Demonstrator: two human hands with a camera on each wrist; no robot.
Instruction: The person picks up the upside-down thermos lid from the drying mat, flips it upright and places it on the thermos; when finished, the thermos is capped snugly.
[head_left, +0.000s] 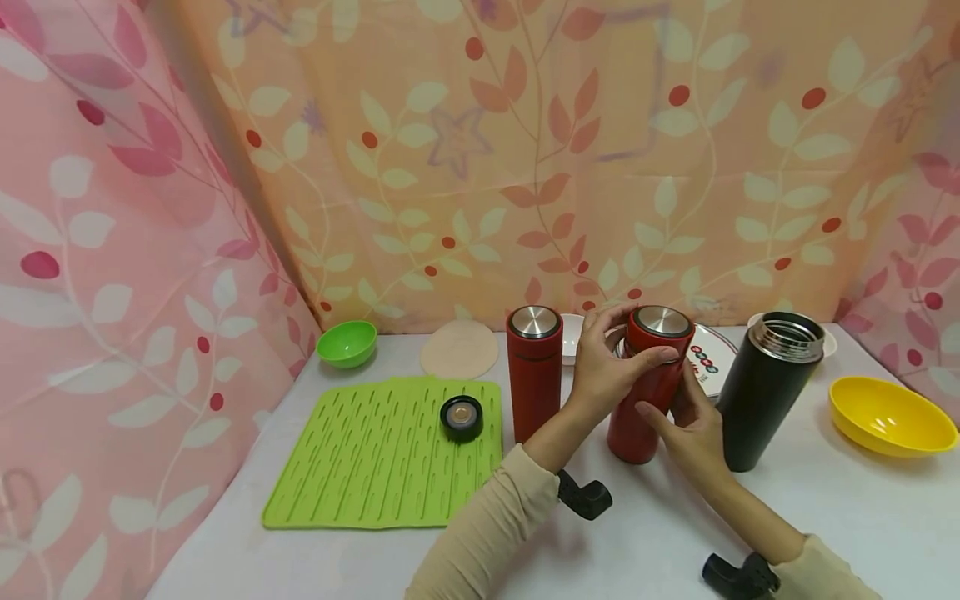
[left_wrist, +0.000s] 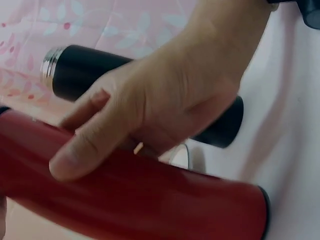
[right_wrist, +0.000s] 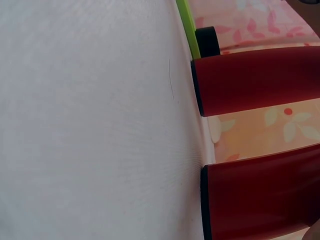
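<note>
progress: red flask stood tilted on the bench at centre, steel lid seated on top; I'd judge the lid work was mid-way, can't tell whether it was going on or coming off.
left hand: curled round the top of the red flask, thumb across the neck, fingers over the lid edge.
right hand: wrapped round the flask's body from its 3 o'clock side, steadying it.
done: second red flask at 9 o'clock of the held one was upright and lidded.
left: black flask at 3 o'clock was open; its likely cap lay on the green mat.
flasks: 3 (2 red, 1 black).
loose caps: 1.
bowls: 2 clear, green bowl at 10 o'clock, yellow bowl at far 3 o'clock; a white one behind the flasks was partly hidden.
plate: 1, behind the held flask.
round pad: 1, beige.
mats: 1.
</note>
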